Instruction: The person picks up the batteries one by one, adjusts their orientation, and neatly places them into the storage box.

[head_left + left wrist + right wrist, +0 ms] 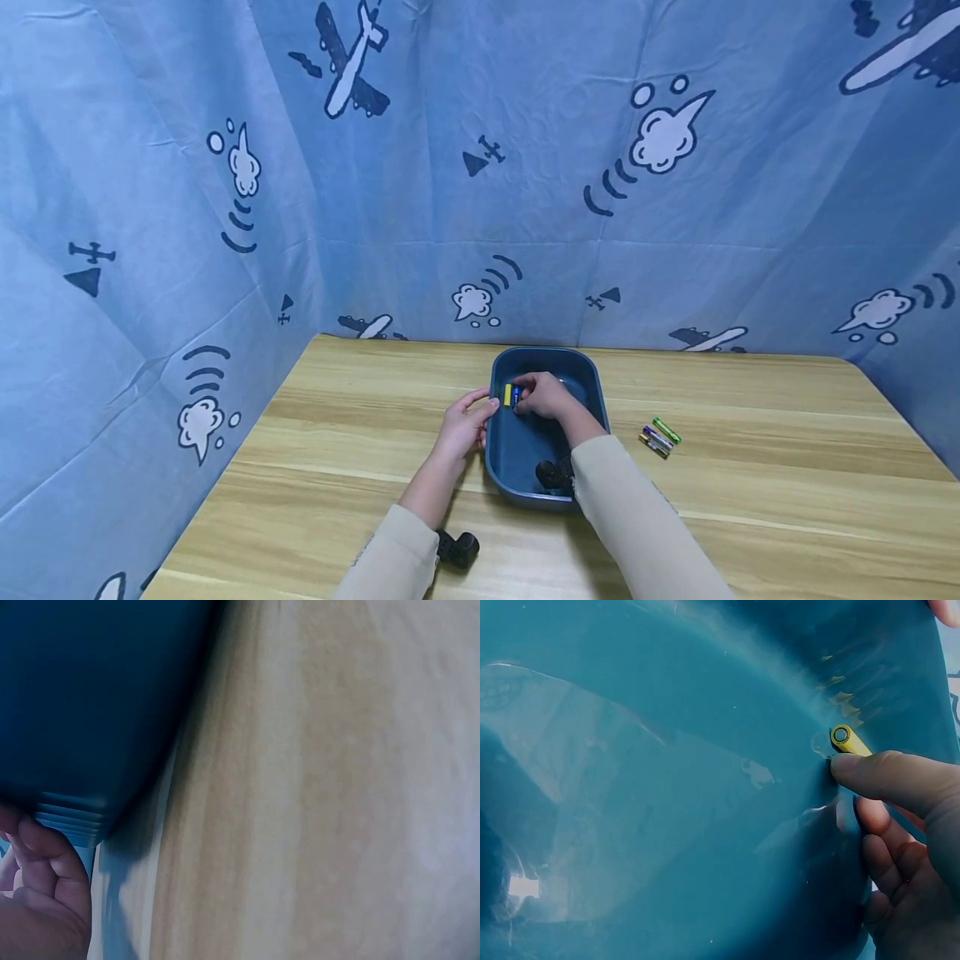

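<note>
A dark blue plastic bin stands on the wooden table. My left hand grips its left wall, thumb at the rim; in the left wrist view the curled fingers lie against the bin's outer side. My right hand reaches inside the bin and pinches a blue battery near the left wall. Right beside it stands a yellow battery, whose end also shows above the thumb in the right wrist view. The blue battery is hidden there behind the thumb.
To the right of the bin, a green battery, a blue-and-white one and a dark one with a gold end lie side by side on the table. A blue patterned curtain hangs behind the table.
</note>
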The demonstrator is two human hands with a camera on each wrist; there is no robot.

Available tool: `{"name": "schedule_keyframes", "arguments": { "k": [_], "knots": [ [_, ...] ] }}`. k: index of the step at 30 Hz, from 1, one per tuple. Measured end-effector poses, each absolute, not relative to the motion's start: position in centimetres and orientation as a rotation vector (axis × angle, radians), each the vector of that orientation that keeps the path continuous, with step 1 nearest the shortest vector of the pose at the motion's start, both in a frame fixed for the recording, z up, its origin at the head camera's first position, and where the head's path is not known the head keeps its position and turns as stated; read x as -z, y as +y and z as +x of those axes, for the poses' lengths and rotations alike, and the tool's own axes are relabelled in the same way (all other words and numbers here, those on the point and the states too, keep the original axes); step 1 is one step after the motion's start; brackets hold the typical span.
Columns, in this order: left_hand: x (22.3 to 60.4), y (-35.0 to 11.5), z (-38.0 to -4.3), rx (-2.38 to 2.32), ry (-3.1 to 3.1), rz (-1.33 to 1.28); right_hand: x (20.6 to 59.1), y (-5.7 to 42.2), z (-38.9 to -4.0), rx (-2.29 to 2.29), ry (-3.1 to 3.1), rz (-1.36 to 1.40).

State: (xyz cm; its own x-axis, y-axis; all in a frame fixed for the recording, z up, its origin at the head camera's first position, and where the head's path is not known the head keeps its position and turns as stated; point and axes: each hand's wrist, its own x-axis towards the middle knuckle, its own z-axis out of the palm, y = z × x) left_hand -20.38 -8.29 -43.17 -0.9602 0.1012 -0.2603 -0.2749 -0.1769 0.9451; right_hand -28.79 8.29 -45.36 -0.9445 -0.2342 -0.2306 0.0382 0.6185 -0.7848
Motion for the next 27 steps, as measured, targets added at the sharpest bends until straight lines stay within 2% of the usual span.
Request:
{"name": "schedule_keyframes", "arguments": {
  "k": [14, 18, 27],
  "knots": [
    [43.3, -8.2, -20.6, -2.232, 1.834, -0.189, 45.3, 8.5, -28.9, 1.237, 2.544, -0.176],
    [44.8, -8.0, -21.5, -2.246, 1.843, -0.204, 44.9, 8.7, -28.8, 1.225, 2.533, -0.162],
    [45.9, -8.1, -22.0, -2.236, 1.886, -0.249, 41.7, 9.2, -28.6, 1.185, 2.576, -0.106]
  ]
}}
